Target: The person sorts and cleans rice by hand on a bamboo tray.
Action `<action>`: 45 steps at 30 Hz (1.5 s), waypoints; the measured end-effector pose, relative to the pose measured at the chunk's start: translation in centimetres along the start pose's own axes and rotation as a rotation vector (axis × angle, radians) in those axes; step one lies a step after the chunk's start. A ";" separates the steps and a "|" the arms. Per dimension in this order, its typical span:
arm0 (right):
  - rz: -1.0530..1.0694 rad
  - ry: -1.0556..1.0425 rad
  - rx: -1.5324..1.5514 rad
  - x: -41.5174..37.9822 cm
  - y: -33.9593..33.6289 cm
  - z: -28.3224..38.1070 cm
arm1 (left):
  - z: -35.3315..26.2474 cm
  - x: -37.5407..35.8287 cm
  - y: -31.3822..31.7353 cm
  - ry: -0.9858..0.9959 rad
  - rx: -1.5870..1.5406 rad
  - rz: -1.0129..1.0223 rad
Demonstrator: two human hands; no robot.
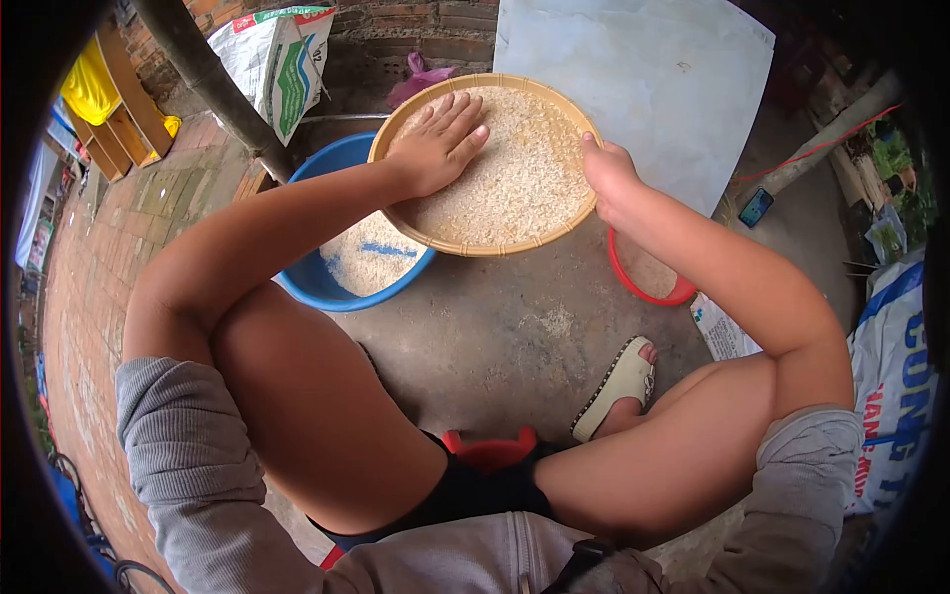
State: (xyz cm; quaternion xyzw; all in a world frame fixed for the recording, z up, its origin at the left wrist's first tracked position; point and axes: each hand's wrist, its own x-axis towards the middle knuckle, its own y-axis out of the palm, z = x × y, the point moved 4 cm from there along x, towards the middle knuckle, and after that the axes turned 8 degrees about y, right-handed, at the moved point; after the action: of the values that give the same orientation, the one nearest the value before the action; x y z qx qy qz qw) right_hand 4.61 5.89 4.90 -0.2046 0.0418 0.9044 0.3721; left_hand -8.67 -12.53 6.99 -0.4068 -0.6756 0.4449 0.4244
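Note:
A round tan winnowing basket (473,248) is held up in front of me, spread with pale grain (524,158) that looks like rice. My left hand (435,144) lies flat on the grain at the basket's left side, fingers stretched out. At the right rim my right hand (611,178) grips the basket, thumb on top and the other fingers hidden. Below the basket's left part stands a blue basin (341,300), partly covered, with whitish grain in it. A red basin (683,295) with some grain sits below right, mostly hidden by the basket and my arm.
A bamboo pole (203,74) rises at the left near a printed sack (277,64). Behind the basket a pale sheet (643,79) leans by the brick wall. A phone (756,208) lies at the right, above a large printed sack (896,386). Spilled grains dot the concrete floor (475,337).

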 end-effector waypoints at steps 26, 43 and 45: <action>-0.115 0.096 0.331 -0.7 2.2 -0.7 | -7.9 4.5 0.5 0.249 -0.472 0.289; -0.350 0.095 -0.038 2.1 -2.5 -1.3 | -6.2 3.7 -1.1 0.579 -0.273 0.251; -0.341 0.083 -0.038 2.4 -2.7 -1.8 | -5.3 3.6 -0.9 0.504 -0.289 0.282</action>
State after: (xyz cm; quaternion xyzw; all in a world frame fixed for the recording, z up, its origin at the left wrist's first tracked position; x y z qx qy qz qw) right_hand 5.51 8.97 2.54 -0.2529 0.0047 0.8197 0.5139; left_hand -4.97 -8.06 9.93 -0.6499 -0.5421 0.2841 0.4505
